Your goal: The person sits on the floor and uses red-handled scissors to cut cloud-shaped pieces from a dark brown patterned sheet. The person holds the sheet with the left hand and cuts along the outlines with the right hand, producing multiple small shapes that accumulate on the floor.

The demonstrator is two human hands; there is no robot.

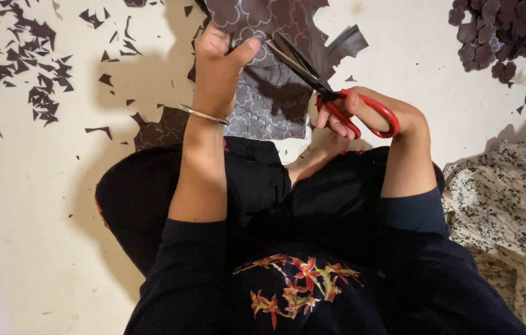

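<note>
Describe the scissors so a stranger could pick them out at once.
Start at the dark patterned sheet held up by the left hand. The scissors bite into its right edge, in the right hand. Their red handle loops set them apart.

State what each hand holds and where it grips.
Left hand pinches the dark patterned sheet near its upper edge; right hand holds the red-handled scissors through the handle loops.

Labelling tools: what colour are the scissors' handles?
Red handles on the scissors, dark blades; clearest in the head view.
</note>
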